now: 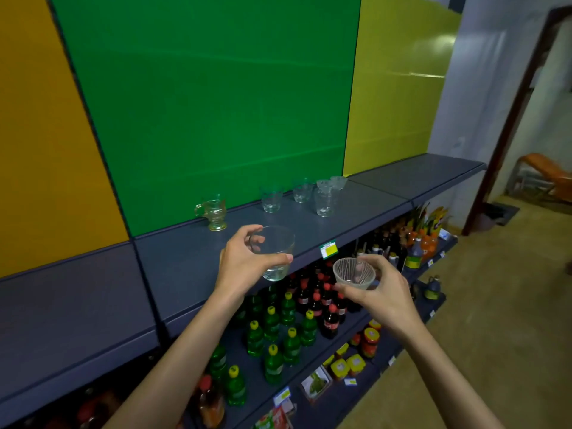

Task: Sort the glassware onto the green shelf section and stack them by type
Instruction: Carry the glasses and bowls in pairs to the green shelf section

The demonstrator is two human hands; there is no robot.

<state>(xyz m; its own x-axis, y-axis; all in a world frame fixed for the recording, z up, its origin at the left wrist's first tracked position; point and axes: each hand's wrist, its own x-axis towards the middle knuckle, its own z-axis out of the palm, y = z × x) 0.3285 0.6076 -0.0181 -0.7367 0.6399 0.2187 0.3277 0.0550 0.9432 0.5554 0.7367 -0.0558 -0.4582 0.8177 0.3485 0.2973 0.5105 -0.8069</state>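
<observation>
Green backing panel (201,97) rises behind a grey shelf (192,264). Over the shelf's front edge, the left hand (244,261) grips a clear tumbler (274,252) by its side, tilted. The right hand (382,289) cradles a small ribbed glass bowl (353,273), just off the shelf edge. Farther back on the shelf stand a handled yellowish cup (214,214), three clear glasses (271,199) and two ribbed bowls (331,183). Green bottles (272,335) crowd the lower shelf.

Green panel (204,97) between orange (40,134) and yellow (399,82) panels; grey shelf (185,261); amber-tinted mug (214,212); clear ribbed bowl (353,273).
</observation>
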